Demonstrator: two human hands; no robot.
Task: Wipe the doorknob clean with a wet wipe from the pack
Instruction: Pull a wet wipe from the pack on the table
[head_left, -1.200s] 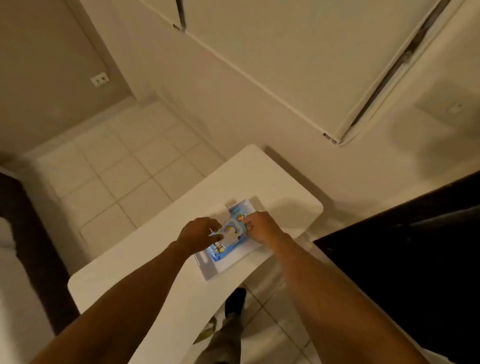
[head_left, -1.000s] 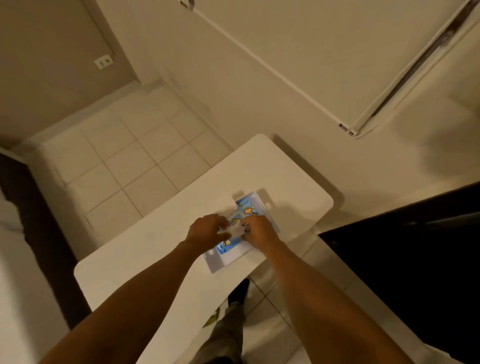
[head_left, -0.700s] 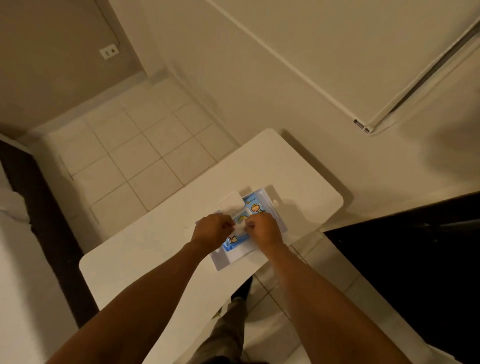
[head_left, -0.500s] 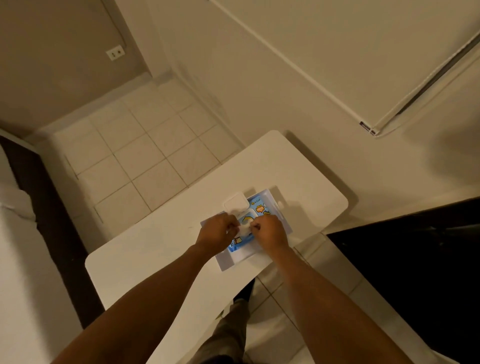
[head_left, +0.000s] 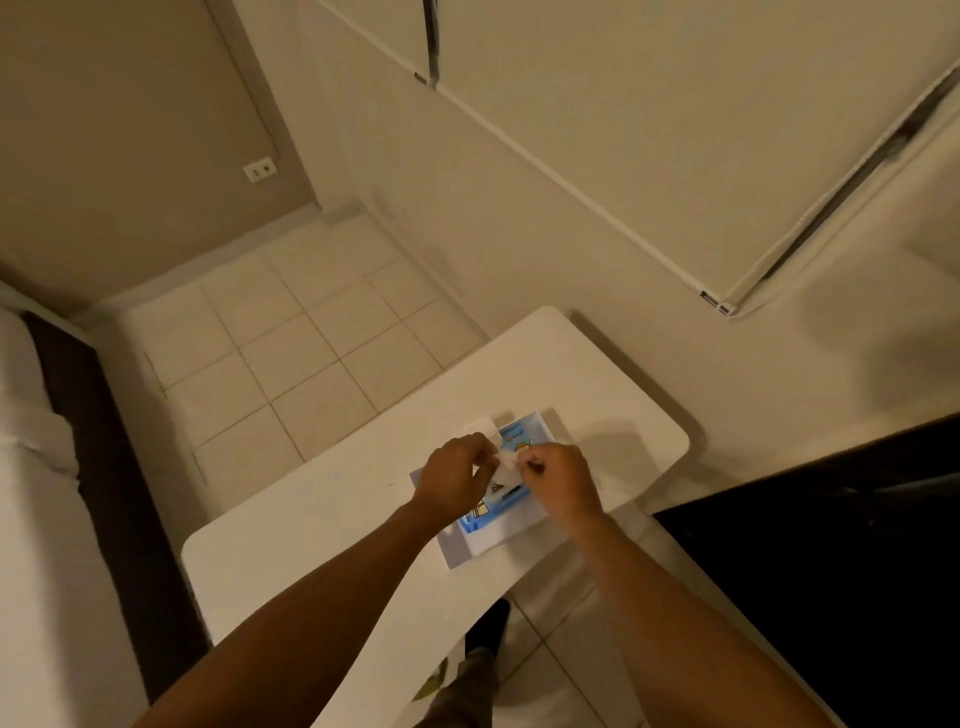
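Note:
A blue and white pack of wet wipes (head_left: 498, 525) lies flat near the right end of a small white table (head_left: 337, 519). Its white lid flap (head_left: 483, 428) stands open at the far side. A white wet wipe (head_left: 506, 465) rises out of the pack's slot. My left hand (head_left: 454, 480) and my right hand (head_left: 563, 480) hover just above the pack, and both pinch the top edge of the wipe between thumb and fingers. No doorknob is in view.
The table stands against a cream wall with white cabinet doors (head_left: 623, 130) above. Pale floor tiles (head_left: 291, 353) lie to the left. A dark surface (head_left: 831, 571) fills the lower right, a dark strip and white bedding (head_left: 31, 467) the left. A wall outlet (head_left: 260, 169) sits far left.
The lid flap of the pack went from shut to open. Both hands came together over the slot, and a wipe now stands up out of it between their fingers.

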